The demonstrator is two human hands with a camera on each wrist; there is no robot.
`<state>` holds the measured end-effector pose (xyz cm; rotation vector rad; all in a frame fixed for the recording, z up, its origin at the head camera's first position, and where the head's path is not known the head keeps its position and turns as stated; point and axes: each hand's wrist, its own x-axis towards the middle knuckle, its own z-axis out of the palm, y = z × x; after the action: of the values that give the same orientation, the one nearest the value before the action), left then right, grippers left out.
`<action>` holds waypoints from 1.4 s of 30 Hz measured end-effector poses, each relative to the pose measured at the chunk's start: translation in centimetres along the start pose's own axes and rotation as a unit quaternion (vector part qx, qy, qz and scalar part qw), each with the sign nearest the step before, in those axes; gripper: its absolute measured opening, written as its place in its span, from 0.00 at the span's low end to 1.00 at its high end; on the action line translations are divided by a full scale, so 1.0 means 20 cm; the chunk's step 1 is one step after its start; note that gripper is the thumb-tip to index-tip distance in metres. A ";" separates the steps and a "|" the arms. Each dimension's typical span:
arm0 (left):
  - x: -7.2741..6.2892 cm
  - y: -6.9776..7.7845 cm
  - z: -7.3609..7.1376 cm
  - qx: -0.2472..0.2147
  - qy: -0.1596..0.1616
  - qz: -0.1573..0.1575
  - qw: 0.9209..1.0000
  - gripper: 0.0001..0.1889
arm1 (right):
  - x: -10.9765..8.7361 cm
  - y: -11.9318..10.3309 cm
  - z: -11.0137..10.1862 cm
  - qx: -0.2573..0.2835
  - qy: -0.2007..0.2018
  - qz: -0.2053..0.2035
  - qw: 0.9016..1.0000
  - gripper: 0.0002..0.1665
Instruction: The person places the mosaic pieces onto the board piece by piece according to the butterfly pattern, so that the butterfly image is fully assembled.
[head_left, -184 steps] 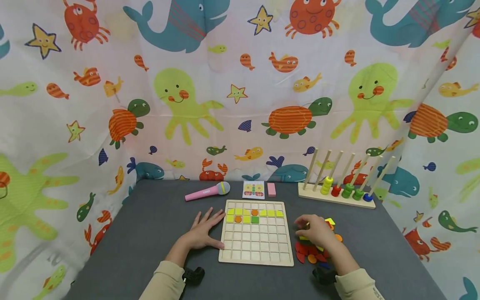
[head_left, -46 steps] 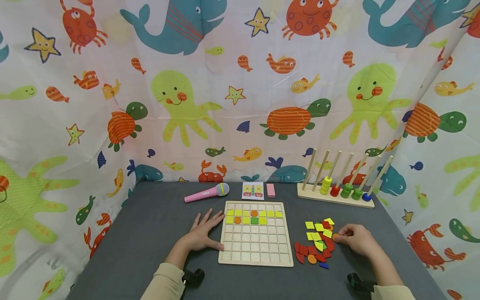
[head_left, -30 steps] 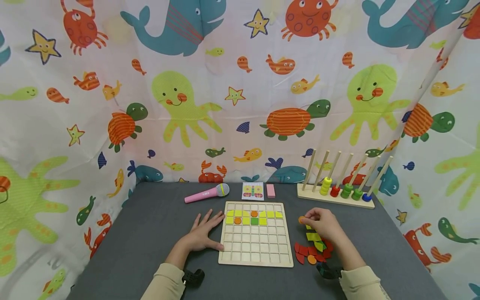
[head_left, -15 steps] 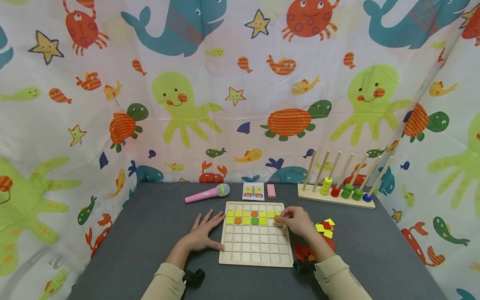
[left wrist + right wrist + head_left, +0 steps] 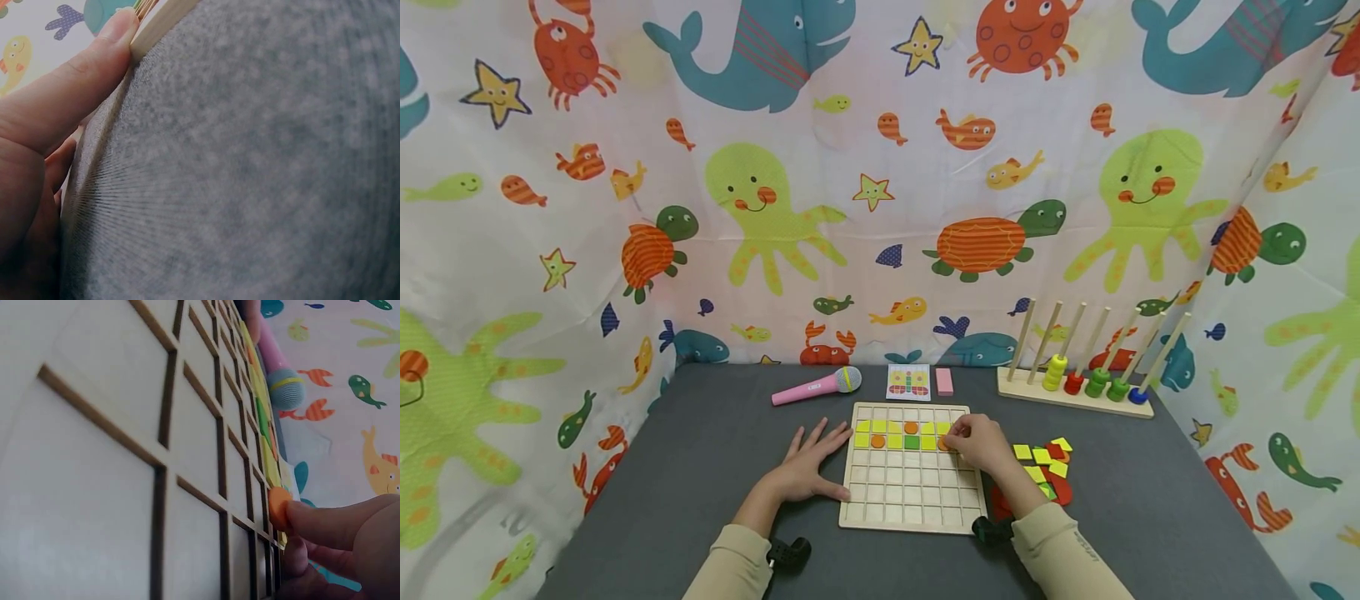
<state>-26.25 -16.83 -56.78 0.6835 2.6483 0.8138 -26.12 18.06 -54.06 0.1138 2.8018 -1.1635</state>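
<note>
grey table (image 5: 880,567) bears a board (image 5: 906,500), splayed left hand (image 5: 801,471) touching it, right grip (image 5: 981,443) pinching an orange disc (image 5: 279,508).

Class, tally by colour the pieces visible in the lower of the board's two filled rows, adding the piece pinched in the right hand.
Yellow tiles: 3
Orange discs: 2, one pinched by the right hand
Green square: 1
Total: 6

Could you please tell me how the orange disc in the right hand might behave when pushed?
The orange disc, pinched by the right hand, looks thin and flat, so probably light and stiff. Its round edge might let it roll if stood up; raised ridges on the wooden board would likely limit sliding.
</note>
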 end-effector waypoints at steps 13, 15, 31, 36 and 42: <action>0.00 -0.01 0.01 0.003 0.000 0.000 1.000 0.60 | -0.01 -0.03 0.01 -0.035 0.009 0.010 0.999 0.12; 0.00 -0.01 0.00 0.003 0.000 -0.001 1.000 0.60 | -0.01 -0.02 0.00 -0.032 0.009 0.012 0.999 0.14; 0.00 0.00 0.01 0.004 -0.001 0.000 1.000 0.60 | -0.03 0.04 -0.11 -0.003 0.022 -0.003 1.000 0.11; 0.00 0.00 0.01 0.004 0.002 0.002 1.000 0.60 | -0.07 0.12 -0.23 -0.017 0.034 -0.015 0.999 0.10; -0.01 0.01 0.00 0.006 -0.001 -0.002 1.000 0.59 | -0.08 0.24 -0.35 -0.032 0.029 -0.011 0.999 0.11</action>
<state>-26.08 -16.79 -56.56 0.6806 2.6549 0.7964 -24.42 26.42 -52.39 0.1122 2.8941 -1.0906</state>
